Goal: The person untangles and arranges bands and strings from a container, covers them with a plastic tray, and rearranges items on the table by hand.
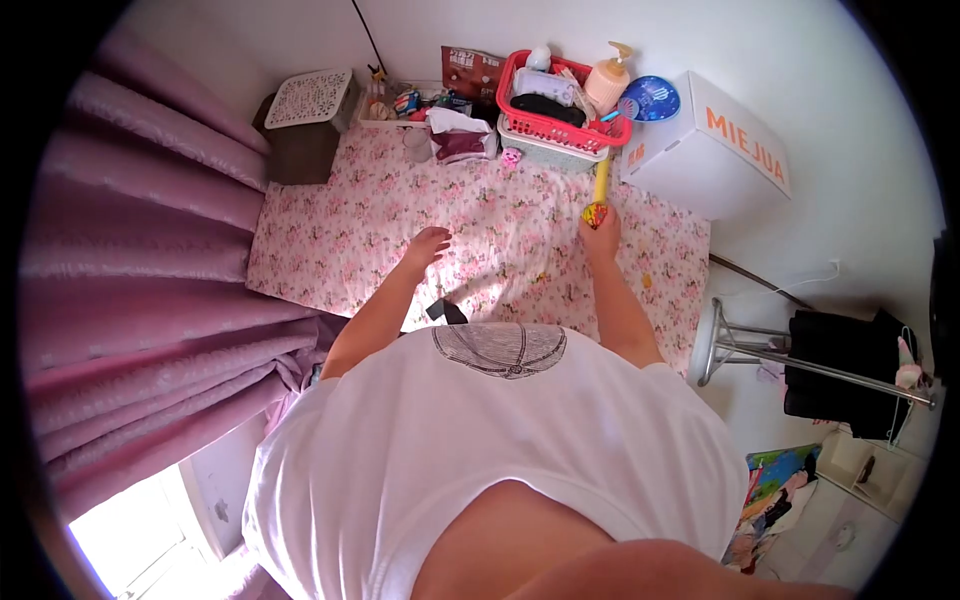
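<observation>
My right hand [600,238] is closed around the near end of a yellow stick-like thing [601,182] with a red-and-yellow patterned part beside my fingers. Its far end reaches toward the stacked baskets; its exact kind is too small to tell. My left hand [430,246] is over the floral tablecloth [350,215], fingers loosely apart and nothing in them. Near my body, a small black object [446,311] lies at the table's front edge, partly hidden by my shirt.
A red basket [545,130] with a pump bottle [607,78] sits on a grey basket [556,150] at the back. Right of it stands a white box [705,145]; at back left is a lidded bin [308,125]. Purple curtains [150,230] hang left; a metal rack [760,350] stands right.
</observation>
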The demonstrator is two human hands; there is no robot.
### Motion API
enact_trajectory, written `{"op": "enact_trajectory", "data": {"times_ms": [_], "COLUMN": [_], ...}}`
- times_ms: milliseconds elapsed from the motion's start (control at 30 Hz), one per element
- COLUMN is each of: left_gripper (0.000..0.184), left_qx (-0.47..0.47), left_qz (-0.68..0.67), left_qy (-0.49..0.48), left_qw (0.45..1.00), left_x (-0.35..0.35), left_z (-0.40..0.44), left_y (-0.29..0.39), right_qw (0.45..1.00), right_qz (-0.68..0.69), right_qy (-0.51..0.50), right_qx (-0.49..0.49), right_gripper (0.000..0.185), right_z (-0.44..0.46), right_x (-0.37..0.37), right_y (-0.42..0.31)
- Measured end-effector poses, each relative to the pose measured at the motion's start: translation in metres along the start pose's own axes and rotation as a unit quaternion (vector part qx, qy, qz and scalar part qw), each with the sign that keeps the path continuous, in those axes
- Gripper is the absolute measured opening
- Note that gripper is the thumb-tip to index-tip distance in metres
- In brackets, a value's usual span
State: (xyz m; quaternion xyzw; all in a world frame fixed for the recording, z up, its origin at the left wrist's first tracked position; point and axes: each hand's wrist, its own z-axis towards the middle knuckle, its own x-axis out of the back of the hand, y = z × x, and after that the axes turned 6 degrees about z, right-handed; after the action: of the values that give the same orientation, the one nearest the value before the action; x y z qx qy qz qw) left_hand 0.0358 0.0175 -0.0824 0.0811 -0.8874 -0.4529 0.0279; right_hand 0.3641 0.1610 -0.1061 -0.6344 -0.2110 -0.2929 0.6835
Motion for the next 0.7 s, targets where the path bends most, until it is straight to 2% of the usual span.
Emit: {"op": "enact_trajectory", "data": {"times_ms": [167,267,300,400,433,533,700], "left_gripper": [0.029,0.029,0.029,0.034,0.040,0.045,0.059], "left_qx": [0.008,-0.110,-0.121,-0.283,-0.256,-0.284,-0.301], "left_qz": [0.099,0.246,0.257,0.428,0.471,0.540,0.595], "left_qy": [0.037,0.083,0.061,0.131,0.143,0.183,0.163], "left_qw": [0.994,0.959,0.957,0.848,0.832,0.771,0.727], "left_x": [0.012,0.026,0.032,0.039,0.035,0.030,0.033], "left_z": [-0.019,-0.013,-0.010,-0.016,-0.025,-0.040,-0.060], "left_y": [-0.003,-0.014,-0.009,0.005,0.017,0.038,0.058], "right_qw": [0.995,0.992,0.992,0.989,0.988,0.980,0.966], "right_qz": [-0.097,-0.112,-0.109,-0.131,-0.140,-0.162,-0.149], "right_qy": [0.021,0.051,0.058,0.035,0.010,-0.062,-0.098], "right_qx": [0.019,0.034,0.037,0.056,0.066,0.099,0.185], "right_gripper": [0.071,0.074,0.074,0.077,0.078,0.081,0.084], "right_z": [0.000,-0.015,-0.024,-0.052,-0.063,-0.103,-0.139], "right_x": [-0.011,-0.017,-0.018,-0.031,-0.031,-0.035,-0.050], "right_y": [0.001,-0.018,-0.027,-0.054,-0.076,-0.131,-0.178]}}
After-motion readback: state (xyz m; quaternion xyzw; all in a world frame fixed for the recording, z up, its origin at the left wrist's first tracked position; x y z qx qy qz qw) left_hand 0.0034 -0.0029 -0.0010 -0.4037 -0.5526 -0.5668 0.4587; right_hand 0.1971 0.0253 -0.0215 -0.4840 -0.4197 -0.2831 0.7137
